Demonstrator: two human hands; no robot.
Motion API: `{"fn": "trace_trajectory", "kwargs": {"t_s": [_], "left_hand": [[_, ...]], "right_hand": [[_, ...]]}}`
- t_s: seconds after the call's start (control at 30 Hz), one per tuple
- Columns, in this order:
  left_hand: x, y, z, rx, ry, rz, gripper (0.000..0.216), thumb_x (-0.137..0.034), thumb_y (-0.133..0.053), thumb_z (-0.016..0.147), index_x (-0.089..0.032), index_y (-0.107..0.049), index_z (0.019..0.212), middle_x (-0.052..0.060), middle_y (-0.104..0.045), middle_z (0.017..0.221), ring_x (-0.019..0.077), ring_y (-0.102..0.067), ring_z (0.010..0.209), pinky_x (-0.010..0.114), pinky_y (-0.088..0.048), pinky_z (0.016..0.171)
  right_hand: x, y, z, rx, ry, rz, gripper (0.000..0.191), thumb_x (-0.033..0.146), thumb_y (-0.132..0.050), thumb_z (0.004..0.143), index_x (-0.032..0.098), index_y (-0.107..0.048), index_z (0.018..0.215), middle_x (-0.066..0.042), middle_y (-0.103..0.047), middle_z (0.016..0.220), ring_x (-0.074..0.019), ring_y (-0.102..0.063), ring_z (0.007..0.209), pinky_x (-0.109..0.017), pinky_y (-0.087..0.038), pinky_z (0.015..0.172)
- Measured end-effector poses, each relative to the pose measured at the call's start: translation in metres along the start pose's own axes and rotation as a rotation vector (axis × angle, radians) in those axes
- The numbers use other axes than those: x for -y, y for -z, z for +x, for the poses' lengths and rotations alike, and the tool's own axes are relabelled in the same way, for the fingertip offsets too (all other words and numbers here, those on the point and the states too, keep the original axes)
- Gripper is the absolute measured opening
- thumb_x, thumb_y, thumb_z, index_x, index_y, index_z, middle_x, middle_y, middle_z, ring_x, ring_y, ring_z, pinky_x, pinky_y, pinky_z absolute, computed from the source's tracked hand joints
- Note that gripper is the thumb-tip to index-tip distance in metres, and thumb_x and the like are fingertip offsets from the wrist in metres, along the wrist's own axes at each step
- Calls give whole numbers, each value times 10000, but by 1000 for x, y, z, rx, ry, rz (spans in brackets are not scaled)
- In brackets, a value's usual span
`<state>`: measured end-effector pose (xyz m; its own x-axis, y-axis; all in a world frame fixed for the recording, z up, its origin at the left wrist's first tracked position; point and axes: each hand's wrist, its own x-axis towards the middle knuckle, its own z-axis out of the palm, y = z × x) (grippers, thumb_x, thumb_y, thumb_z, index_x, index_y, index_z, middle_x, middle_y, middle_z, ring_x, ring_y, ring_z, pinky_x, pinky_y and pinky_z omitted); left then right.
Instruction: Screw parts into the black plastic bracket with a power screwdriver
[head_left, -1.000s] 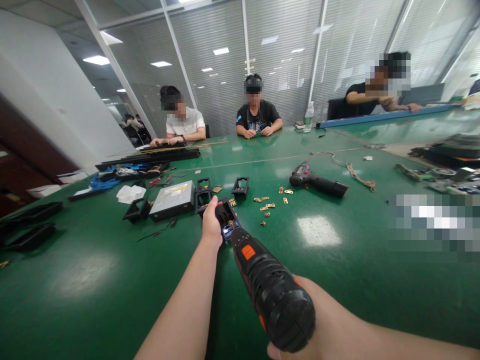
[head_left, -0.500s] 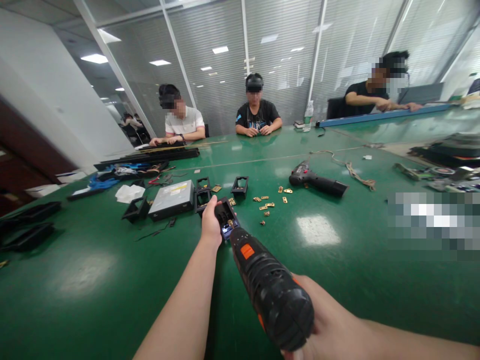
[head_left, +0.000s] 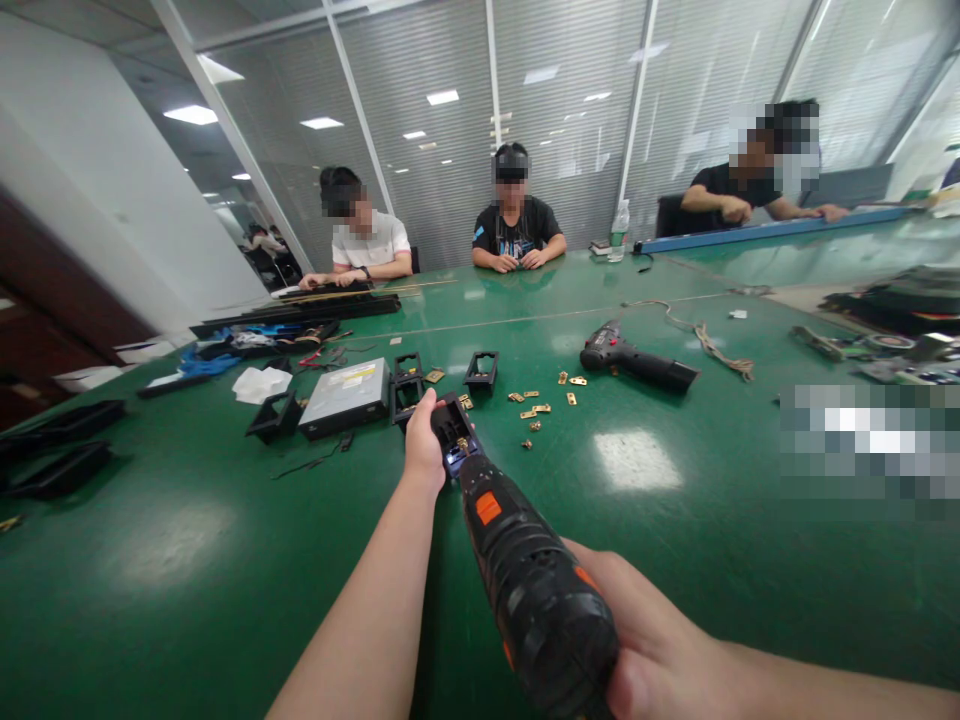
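Observation:
My left hand (head_left: 422, 445) is closed round a small black plastic frame (head_left: 452, 425) that rests on the green table (head_left: 187, 560). My right hand (head_left: 637, 640) grips a black and orange power screwdriver (head_left: 536, 590). Its tip points forward into the frame, where a small light glows on a brass piece. Several loose brass hinges (head_left: 534, 408) lie just beyond the frame to the right.
A silver disc drive (head_left: 345, 396) and more black frames (head_left: 481, 371) lie past my left hand. A second black drill (head_left: 636, 362) rests at the right with a cord (head_left: 712, 350). Black trays (head_left: 60, 445) sit at the left edge. Three people sit at the far side.
The screwdriver and my right hand have shifted slightly left and down in view. My left hand stays on the frame.

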<state>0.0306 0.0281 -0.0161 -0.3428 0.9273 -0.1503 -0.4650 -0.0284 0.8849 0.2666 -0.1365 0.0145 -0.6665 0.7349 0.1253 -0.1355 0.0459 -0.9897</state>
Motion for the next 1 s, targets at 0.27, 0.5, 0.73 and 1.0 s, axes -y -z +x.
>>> {"fn": "trace_trajectory", "kwargs": {"t_s": [0.27,0.5,0.73,1.0], "left_hand": [[1,1,1,15,-4,0,435,-601,-773,817,-198,-637,906,49,-734,667,250,-722,533,316,-547,484],[1,2,2,0,0,4,453,-609,-790,792,-203,-635,922,42,-731,666,255,-723,534,321,-549,482],[2,2,1,10,-5,2,467,-615,-797,780,-204,-621,913,39,-729,673,257,-726,545,330,-558,503],[2,2,1,5,3,-10,461,-607,-799,789,-204,-622,928,41,-729,683,264,-731,556,337,-560,515]], "right_hand": [[8,-4,0,16,28,93,794,938,-621,797,165,-601,976,-52,-614,796,-165,-525,653,-278,-408,556],[5,-1,0,-6,66,45,782,925,-596,827,161,-601,992,-50,-611,768,-176,-556,630,-287,-427,551],[4,0,-2,23,76,66,772,900,-601,846,147,-623,1012,-48,-640,731,-163,-562,593,-270,-426,543],[1,0,-2,3,87,118,727,876,-633,842,162,-619,973,-60,-644,744,-165,-590,597,-249,-465,509]]}}
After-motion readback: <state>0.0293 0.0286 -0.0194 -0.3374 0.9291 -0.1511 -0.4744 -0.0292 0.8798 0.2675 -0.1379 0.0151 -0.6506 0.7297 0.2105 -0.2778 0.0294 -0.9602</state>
